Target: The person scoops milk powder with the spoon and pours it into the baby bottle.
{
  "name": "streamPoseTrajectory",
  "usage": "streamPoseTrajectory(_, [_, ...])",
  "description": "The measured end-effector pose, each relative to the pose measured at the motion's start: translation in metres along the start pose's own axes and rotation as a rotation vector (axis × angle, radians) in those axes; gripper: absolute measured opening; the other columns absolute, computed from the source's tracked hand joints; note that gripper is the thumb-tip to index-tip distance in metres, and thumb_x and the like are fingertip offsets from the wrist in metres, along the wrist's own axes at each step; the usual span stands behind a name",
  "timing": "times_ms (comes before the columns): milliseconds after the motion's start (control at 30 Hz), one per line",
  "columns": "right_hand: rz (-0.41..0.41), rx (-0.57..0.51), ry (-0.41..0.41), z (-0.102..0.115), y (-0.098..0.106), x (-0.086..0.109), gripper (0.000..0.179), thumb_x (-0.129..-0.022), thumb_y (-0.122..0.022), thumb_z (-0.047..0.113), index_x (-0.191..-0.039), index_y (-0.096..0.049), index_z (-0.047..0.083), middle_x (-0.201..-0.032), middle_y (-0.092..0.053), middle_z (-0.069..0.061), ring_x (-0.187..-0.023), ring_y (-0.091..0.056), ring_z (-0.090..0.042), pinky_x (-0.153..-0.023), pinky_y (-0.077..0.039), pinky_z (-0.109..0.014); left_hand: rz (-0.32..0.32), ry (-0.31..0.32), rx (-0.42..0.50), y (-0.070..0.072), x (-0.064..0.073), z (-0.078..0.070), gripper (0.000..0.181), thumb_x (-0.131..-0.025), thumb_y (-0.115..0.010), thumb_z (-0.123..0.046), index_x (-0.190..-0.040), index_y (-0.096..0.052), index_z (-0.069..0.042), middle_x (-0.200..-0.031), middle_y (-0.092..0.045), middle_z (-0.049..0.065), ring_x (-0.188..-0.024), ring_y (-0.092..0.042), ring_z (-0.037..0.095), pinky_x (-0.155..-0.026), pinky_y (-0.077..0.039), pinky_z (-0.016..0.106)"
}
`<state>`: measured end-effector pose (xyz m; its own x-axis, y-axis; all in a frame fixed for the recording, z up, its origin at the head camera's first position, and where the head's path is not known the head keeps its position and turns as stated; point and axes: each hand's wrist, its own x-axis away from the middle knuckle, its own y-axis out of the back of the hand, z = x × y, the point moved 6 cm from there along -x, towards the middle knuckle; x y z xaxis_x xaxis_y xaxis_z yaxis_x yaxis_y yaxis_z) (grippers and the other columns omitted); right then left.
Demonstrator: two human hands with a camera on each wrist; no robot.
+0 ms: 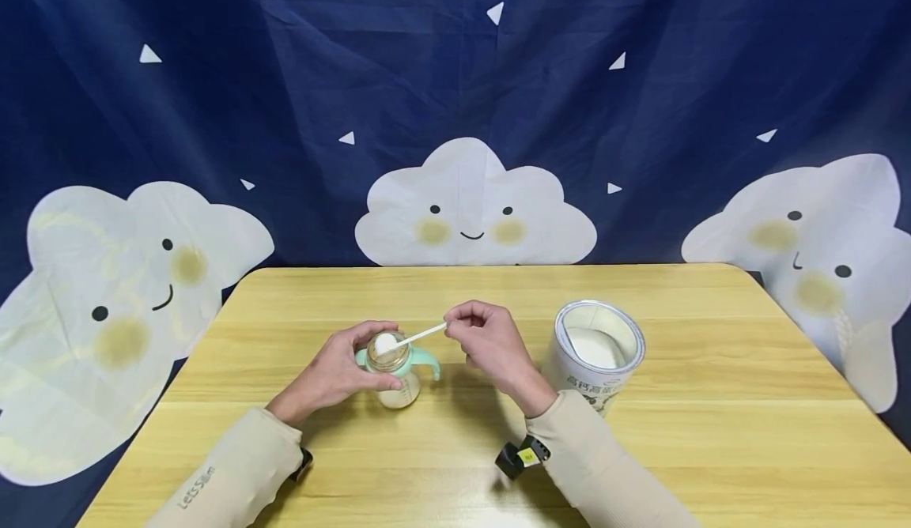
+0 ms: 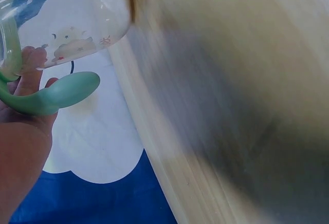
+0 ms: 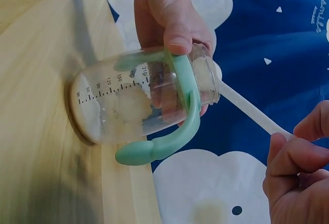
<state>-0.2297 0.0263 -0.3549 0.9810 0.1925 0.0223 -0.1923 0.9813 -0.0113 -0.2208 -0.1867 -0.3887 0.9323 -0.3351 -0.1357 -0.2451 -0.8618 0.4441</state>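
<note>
One hand (image 1: 345, 367), the left, around bottle (image 3: 134, 98)

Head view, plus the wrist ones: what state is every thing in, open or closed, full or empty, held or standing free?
Bottle: uncapped, whitish contents inside, held.
Scoop: held, slanting into the bottle's mouth; whether powder remains in it, I can't tell.
Can: open at the top, standing free, whitish powder inside.
Left grip: curled around the bottle's upper part.
Right grip: pinching the scoop's handle.
</note>
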Motion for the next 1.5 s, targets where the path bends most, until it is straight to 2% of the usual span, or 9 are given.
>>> streamPoseTrajectory(267, [-0.001,0.038,-0.007,-0.002,0.001,-0.001,0.019,-0.081,-0.058,-0.004,-0.098,-0.068,-0.006,-0.074,-0.054,0.0,-0.048,-0.034,-0.006,-0.038,-0.027,-0.019,-0.007,0.001,-0.007,0.0,0.001,0.001,0.076,-0.068,-0.094,-0.013,-0.133,-0.058,0.003,-0.118,-0.068,0.011,-0.1,-0.065,0.024,-0.085,-0.053,0.025])
streamPoseTrajectory(667, [0.0,0.042,-0.001,-0.001,0.001,0.0,0.016,-0.084,-0.059,-0.002,-0.097,-0.068,-0.004,-0.074,-0.053,-0.001,-0.048,-0.035,-0.006,-0.039,-0.027,-0.018,0.0,0.009,-0.006,0.0,0.0,0.003,0.075,-0.069,-0.093,-0.014,-0.133,-0.058,0.001,-0.118,-0.068,0.013,-0.101,-0.064,0.026,-0.086,-0.053,0.025])
streamPoseTrajectory(900, [-0.011,0.019,-0.01,-0.002,0.003,0.001,0.017,-0.09,-0.054,0.0,-0.098,-0.067,-0.005,-0.078,-0.063,-0.006,-0.049,-0.033,-0.005,-0.039,-0.025,-0.017,0.0,0.01,-0.024,0.001,0.0,0.003,0.075,-0.068,-0.094,-0.016,-0.133,-0.058,0.001,-0.122,-0.067,0.011,-0.103,-0.064,0.023,-0.088,-0.052,0.025])
streamPoseTrajectory(1067, [-0.003,0.017,-0.019,-0.001,0.004,0.0,0.016,-0.093,-0.055,0.001,-0.098,-0.068,-0.005,-0.077,-0.064,-0.004,-0.049,-0.034,-0.006,-0.04,-0.026,-0.017,0.013,0.014,-0.037,0.001,-0.001,0.003,0.076,-0.069,-0.093,-0.017,-0.134,-0.058,0.001,-0.121,-0.067,0.011,-0.103,-0.064,0.024,-0.088,-0.052,0.025])
streamPoseTrajectory(1167, [-0.015,0.016,-0.017,0.001,0.006,0.001,0.014,-0.094,-0.057,0.003,-0.097,-0.069,-0.004,-0.078,-0.065,-0.007,-0.048,-0.034,-0.007,-0.04,-0.026,-0.017,0.02,0.017,-0.062,0.001,-0.001,0.003,0.076,-0.07,-0.093,-0.018,-0.134,-0.058,0.0,-0.12,-0.068,0.009,-0.105,-0.063,0.023,-0.09,-0.052,0.028])
streamPoseTrajectory(1367, [-0.046,0.007,-0.007,0.008,0.01,0.003,0.013,-0.092,-0.059,0.003,-0.093,-0.07,-0.002,-0.074,-0.066,-0.005,-0.047,-0.033,-0.007,-0.04,-0.026,-0.017,0.019,0.009,-0.093,0.004,-0.003,-0.002,0.076,-0.068,-0.095,-0.021,-0.133,-0.06,-0.005,-0.122,-0.067,0.006,-0.114,-0.061,0.026,-0.099,-0.046,0.046])
streamPoseTrajectory(1433, [-0.053,0.005,-0.004,0.01,0.012,0.004,0.012,-0.091,-0.058,0.003,-0.092,-0.07,-0.002,-0.073,-0.065,-0.004,-0.047,-0.033,-0.007,-0.041,-0.026,-0.018,0.017,-0.005,-0.083,0.005,-0.004,-0.006,0.076,-0.068,-0.095,-0.02,-0.133,-0.06,-0.005,-0.125,-0.067,0.008,-0.118,-0.059,0.028,-0.101,-0.045,0.047])
streamPoseTrajectory(1500, [-0.058,0.0,-0.001,0.012,0.013,0.004,0.012,-0.091,-0.059,0.003,-0.092,-0.07,-0.002,-0.073,-0.065,-0.005,-0.047,-0.033,-0.008,-0.041,-0.026,-0.018,0.017,-0.024,-0.071,0.006,-0.005,-0.01,0.076,-0.068,-0.094,-0.019,-0.134,-0.059,-0.004,-0.129,-0.065,0.011,-0.122,-0.058,0.028,-0.103,-0.044,0.043])
